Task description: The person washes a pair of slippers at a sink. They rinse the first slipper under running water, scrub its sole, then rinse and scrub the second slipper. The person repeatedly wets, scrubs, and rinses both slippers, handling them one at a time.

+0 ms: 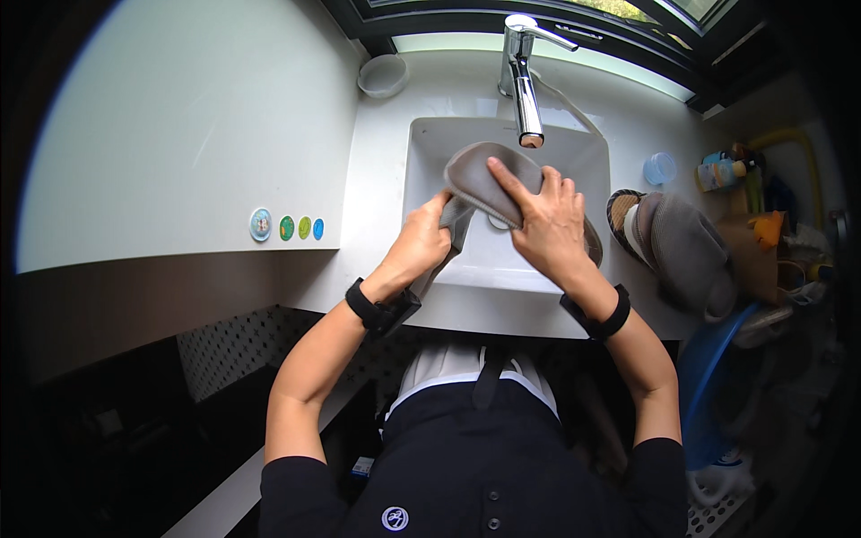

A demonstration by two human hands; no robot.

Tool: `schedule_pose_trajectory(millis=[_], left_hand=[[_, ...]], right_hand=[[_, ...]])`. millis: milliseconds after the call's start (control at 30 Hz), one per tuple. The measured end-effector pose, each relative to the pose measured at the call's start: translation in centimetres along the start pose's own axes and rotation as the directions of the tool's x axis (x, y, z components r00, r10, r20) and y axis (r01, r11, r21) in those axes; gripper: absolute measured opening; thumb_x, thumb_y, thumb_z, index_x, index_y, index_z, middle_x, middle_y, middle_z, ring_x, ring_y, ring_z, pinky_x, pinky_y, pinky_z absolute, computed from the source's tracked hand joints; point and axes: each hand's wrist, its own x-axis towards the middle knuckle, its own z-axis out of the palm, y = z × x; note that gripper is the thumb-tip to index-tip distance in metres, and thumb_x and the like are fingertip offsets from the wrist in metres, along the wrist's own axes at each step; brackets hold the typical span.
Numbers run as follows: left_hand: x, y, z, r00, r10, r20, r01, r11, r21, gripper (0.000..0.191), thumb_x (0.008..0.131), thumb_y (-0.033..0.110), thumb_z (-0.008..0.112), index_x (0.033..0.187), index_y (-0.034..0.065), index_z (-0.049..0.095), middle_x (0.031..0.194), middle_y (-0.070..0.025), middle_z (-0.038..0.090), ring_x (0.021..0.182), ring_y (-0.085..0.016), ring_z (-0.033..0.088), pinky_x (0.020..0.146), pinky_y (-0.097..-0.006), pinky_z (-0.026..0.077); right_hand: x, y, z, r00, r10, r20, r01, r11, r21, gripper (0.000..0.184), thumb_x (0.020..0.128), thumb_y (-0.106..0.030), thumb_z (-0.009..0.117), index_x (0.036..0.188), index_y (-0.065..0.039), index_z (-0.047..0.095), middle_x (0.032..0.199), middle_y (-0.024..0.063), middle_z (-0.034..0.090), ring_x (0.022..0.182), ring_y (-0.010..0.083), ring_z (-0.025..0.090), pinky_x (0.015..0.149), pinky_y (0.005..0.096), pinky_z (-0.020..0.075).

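Over the white sink (508,269), a grey fabric slipper (481,176) is held tilted, one smooth, rounded face up. My right hand (555,218) grips its right side, index finger stretched flat across that face. My left hand (424,235) is closed on ribbed grey fabric (457,225) at the slipper's lower left. Some of this fabric hangs down past the left wrist; whether it is part of the slipper or a separate cloth, I cannot tell. Behind my right hand shows the edge of a brownish item (593,242), mostly hidden. The chrome faucet (528,101) stands just beyond the slipper.
Several slippers (693,249) are stacked on the counter right of the sink. Near them are a clear bluish cup (660,168), bottles (718,173) and a cardboard box (750,259). A translucent bowl (383,76) sits back left. A blue basin (706,390) stands low right; a white cabinet (195,134) flanks the left.
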Motion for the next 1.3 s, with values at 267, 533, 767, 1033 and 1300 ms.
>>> schedule_pose_trajectory(millis=[267,533,767,1033,1300], left_hand=[[-5.0,-1.3,-2.0,0.931,-0.177,0.319,0.149,0.983,0.108,0.065,0.081,-0.001,0.064,0.143,-0.0062,0.046,0.125,-0.031,0.064,0.124,-0.044,0.06,0.106,-0.0435,0.045],[-7.0,-3.4,0.7,0.983,-0.046,0.176,-0.047,0.873,0.485,0.043,0.079,0.012,0.059,0.119,-0.0022,0.061,0.095,-0.0219,0.067,0.092,-0.042,0.061,0.09,-0.05,0.05],[-4.5,-3.1,2.2,0.917,-0.255,0.305,0.132,0.919,0.371,0.049,0.094,0.035,0.068,0.12,-0.0058,0.059,0.105,-0.0323,0.068,0.103,-0.047,0.065,0.09,-0.0508,0.052],[-1.8,-4.3,3.0,0.977,-0.013,0.212,-0.038,0.971,0.235,0.037,0.087,0.001,0.059,0.123,0.0002,0.066,0.105,-0.0257,0.072,0.098,-0.046,0.068,0.088,-0.0504,0.054],[-4.9,-2.5,0.4,0.963,-0.051,-0.266,0.043,0.998,-0.035,0.037,0.09,-0.013,0.049,0.122,-0.0052,0.067,0.105,-0.02,0.075,0.098,-0.025,0.073,0.089,-0.0346,0.056]], right_hand=[[-1.2,1.6,2.2,0.971,0.102,0.218,-0.124,0.988,0.089,0.083,0.084,-0.017,0.069,0.155,-0.05,0.041,0.126,0.0214,0.052,0.103,0.0379,0.053,0.091,0.0484,0.0429],[-0.7,2.6,3.6,0.846,0.22,0.486,-0.308,0.945,0.108,0.068,0.094,-0.038,0.067,0.155,-0.05,0.039,0.126,0.0256,0.056,0.114,0.0452,0.058,0.098,0.0548,0.0459],[-0.7,3.2,3.3,0.805,0.247,0.539,-0.367,0.922,0.125,0.066,0.094,-0.048,0.066,0.155,-0.05,0.039,0.132,0.0254,0.054,0.121,0.0462,0.055,0.103,0.0569,0.0417],[-1.4,5.4,3.1,0.817,0.271,0.508,-0.407,0.896,0.177,0.068,0.093,-0.051,0.067,0.155,-0.049,0.04,0.131,0.0245,0.054,0.119,0.0453,0.056,0.104,0.0561,0.0418],[-0.5,-0.2,1.4,0.947,0.214,0.239,-0.272,0.93,0.247,0.078,0.085,-0.023,0.072,0.153,-0.049,0.044,0.123,0.0245,0.054,0.108,0.0436,0.057,0.096,0.0545,0.0457]])
